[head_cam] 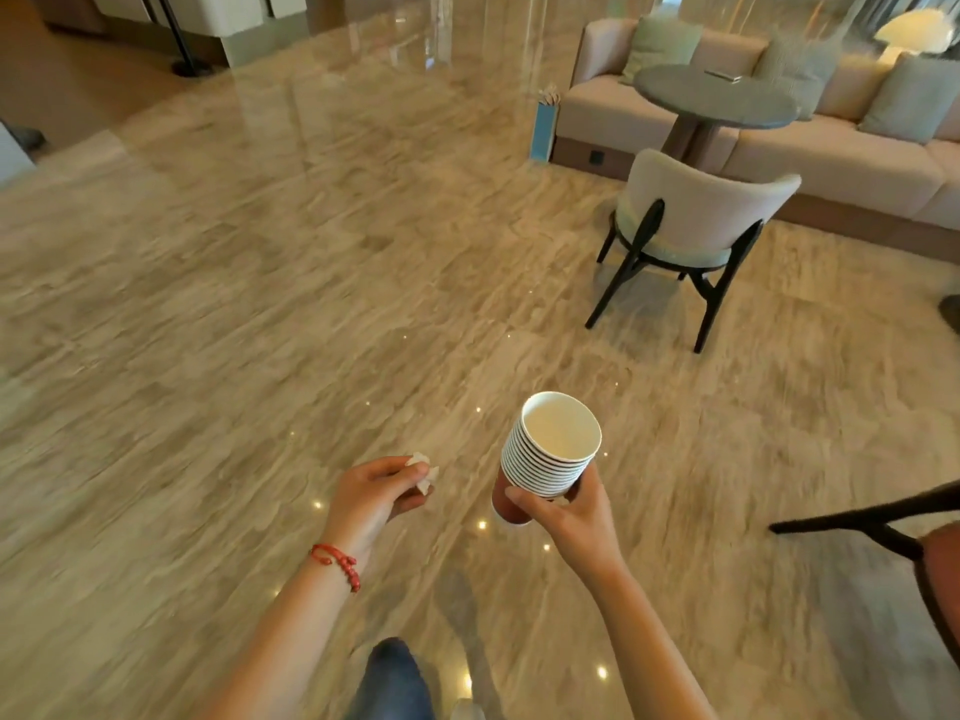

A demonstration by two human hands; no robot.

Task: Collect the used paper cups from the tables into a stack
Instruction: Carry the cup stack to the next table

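My right hand (563,517) grips a stack of several nested paper cups (550,449), white inside with a reddish-brown outer wall, tilted away from me above the floor. The top cup looks empty. My left hand (371,493), with a red bracelet at the wrist, pinches a crumpled white tissue (423,472) in its fingertips, a short way left of the stack. I see no cup on the round grey table (714,101) at the back right; only a small flat object (723,75) lies on it.
A beige armchair (691,226) with dark legs stands ahead on the right, before a long sofa (831,163) with cushions. A blue paper bag (543,129) stands by the sofa's end. Another chair's dark leg (857,517) juts in at the right edge. Polished marble floor (260,304) spreads left.
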